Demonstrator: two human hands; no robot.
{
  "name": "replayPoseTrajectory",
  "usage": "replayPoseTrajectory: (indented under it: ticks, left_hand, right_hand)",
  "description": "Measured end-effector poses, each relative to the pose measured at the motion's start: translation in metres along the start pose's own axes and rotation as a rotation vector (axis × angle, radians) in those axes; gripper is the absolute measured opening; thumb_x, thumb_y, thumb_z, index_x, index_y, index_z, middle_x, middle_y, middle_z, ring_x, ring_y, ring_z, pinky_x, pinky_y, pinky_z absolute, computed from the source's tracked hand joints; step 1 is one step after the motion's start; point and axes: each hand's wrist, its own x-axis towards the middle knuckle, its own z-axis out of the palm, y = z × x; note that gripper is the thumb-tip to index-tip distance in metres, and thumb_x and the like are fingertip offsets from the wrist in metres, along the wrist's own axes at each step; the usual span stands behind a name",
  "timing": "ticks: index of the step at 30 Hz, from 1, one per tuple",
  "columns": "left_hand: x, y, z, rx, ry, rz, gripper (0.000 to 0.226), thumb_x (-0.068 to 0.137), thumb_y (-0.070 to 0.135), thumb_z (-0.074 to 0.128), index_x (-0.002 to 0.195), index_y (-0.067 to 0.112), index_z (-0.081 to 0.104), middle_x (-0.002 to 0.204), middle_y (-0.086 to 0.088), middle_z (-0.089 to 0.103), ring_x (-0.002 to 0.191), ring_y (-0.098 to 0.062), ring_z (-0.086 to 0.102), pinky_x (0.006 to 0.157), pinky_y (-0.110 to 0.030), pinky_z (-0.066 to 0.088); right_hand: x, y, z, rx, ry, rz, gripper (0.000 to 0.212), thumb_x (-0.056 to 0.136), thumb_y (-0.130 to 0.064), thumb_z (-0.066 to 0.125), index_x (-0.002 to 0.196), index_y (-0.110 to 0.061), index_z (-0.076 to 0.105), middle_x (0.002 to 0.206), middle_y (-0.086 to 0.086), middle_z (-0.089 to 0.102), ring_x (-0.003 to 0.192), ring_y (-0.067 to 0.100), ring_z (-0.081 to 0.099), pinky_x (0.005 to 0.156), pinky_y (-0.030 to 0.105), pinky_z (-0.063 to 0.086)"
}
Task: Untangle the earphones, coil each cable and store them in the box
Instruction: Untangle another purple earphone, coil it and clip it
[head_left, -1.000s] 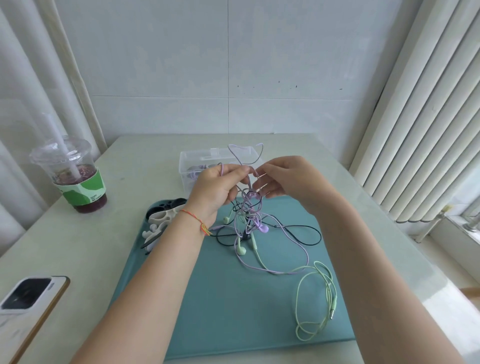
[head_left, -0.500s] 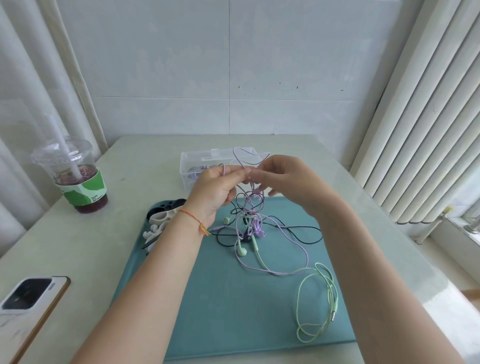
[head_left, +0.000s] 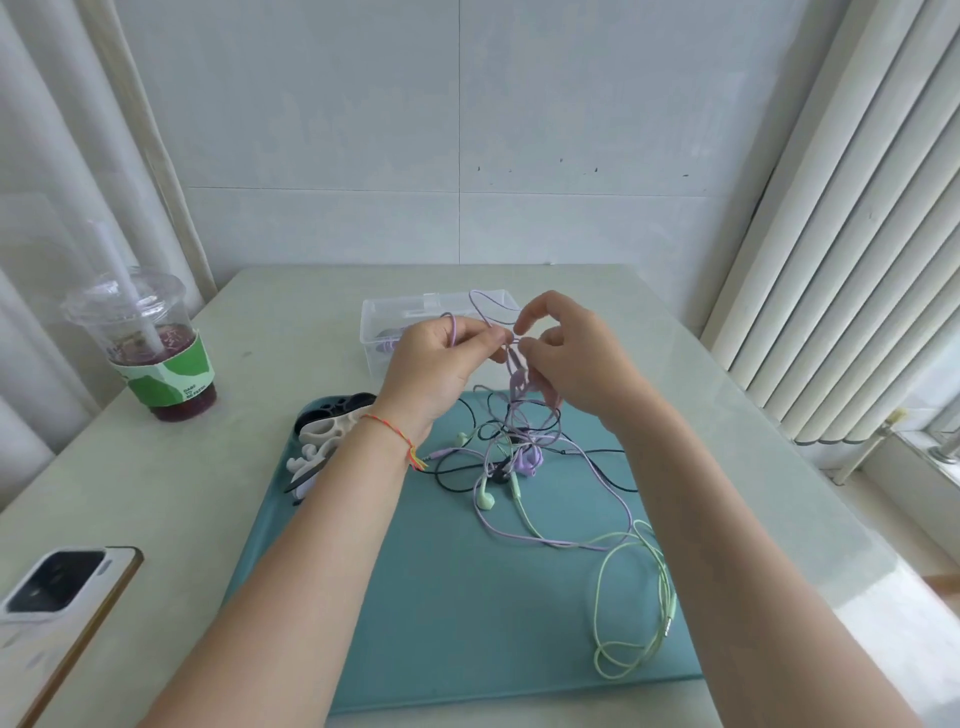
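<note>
Both hands are raised close together above the far edge of the teal rectangular desk mat (head_left: 457, 597), working a knot. The left hand (head_left: 431, 364) pinches a loop of the thin lilac earphone cable (head_left: 561, 543) between thumb and fingers, with a bit of it curling over the index finger. The right hand (head_left: 571, 358) has its fingers curled and picks at the same lilac strand just beside the left; whether it has a firm pinch cannot be told.

Below them hangs the tangle: the lilac cable, a thin black earphone cable (head_left: 597, 470) and a pale green earphone cable (head_left: 631, 608), knotted at mat centre, roughly 12 o'clock from the wearer. The green tail runs loose to 4 o'clock. The clear plastic storage box (head_left: 431, 304) sits just behind the hands at 12 o'clock on the pale stone table (head_left: 218, 499).

Judgement: early stage, nothing is coiled yet. To do it well, keep the left pinch as an anchor, feed the lilac loop back through with slack and do not yank, or the knot will tighten. Free the earbud ends first, one colour at a time.

An iced drink cup with green sleeve (head_left: 156, 348) is at 10 o'clock and a white smartphone (head_left: 57, 597) at 8 o'clock.
</note>
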Motion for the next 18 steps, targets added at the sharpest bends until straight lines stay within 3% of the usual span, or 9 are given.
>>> replayPoseTrajectory:
  ticks: [4,7,9,12,15,18]
  left_hand:
    - [0.002,-0.002,-0.002,0.089,0.017,0.044,0.01,0.085,0.021,0.073,0.077,0.014,0.074,0.062,0.014,0.066,0.063,0.008,0.058,0.064,-0.005,0.041]
    - [0.001,0.0,-0.003,0.067,-0.016,0.046,0.014,0.09,0.018,0.067,0.082,0.009,0.075,0.056,0.015,0.065,0.057,0.009,0.058,0.068,-0.007,0.042]
    - [-0.002,0.004,-0.003,0.013,-0.048,0.044,0.016,0.094,0.013,0.06,0.094,0.002,0.072,0.056,0.013,0.063,0.043,0.009,0.05,0.055,-0.002,0.037]
    - [-0.003,0.007,-0.004,-0.071,-0.064,0.037,0.016,0.096,0.007,0.055,0.097,0.002,0.07,0.079,-0.007,0.068,0.037,0.005,0.044,0.043,-0.002,0.03]
    - [0.0,0.005,-0.008,-0.209,-0.01,-0.012,0.019,0.097,0.007,0.053,0.091,0.011,0.07,0.078,-0.002,0.069,0.034,-0.002,0.025,0.037,-0.014,0.02]
    - [0.005,0.004,-0.015,-0.386,0.047,-0.077,0.02,0.099,0.008,0.049,0.091,0.011,0.068,0.076,0.001,0.07,0.034,-0.002,0.02,0.038,-0.016,0.014]
  right_hand:
    - [0.002,0.0,0.001,-0.028,0.026,-0.029,0.012,0.089,-0.007,0.052,0.09,-0.019,0.055,0.078,0.008,0.068,0.046,0.021,0.059,0.051,0.037,0.052]
    - [0.001,-0.001,-0.001,-0.048,0.04,-0.043,0.015,0.087,-0.006,0.052,0.087,-0.019,0.06,0.081,0.006,0.067,0.05,0.022,0.063,0.052,0.033,0.052]
    - [0.0,-0.001,-0.001,-0.068,0.019,-0.041,0.018,0.088,-0.005,0.052,0.085,-0.018,0.065,0.076,-0.001,0.066,0.049,0.015,0.063,0.051,0.025,0.049]
    - [0.0,-0.001,-0.002,-0.08,-0.047,0.0,0.017,0.089,-0.009,0.055,0.083,-0.017,0.07,0.06,-0.01,0.065,0.045,0.007,0.058,0.055,0.023,0.048]
    - [0.0,0.0,-0.007,-0.152,-0.128,0.027,0.023,0.088,-0.01,0.056,0.08,-0.024,0.073,0.07,0.0,0.07,0.057,0.014,0.058,0.063,0.032,0.052]
    - [-0.002,0.0,-0.014,-0.165,-0.15,0.028,0.025,0.086,-0.01,0.059,0.082,-0.029,0.074,0.084,0.003,0.072,0.068,0.019,0.056,0.066,0.038,0.053]
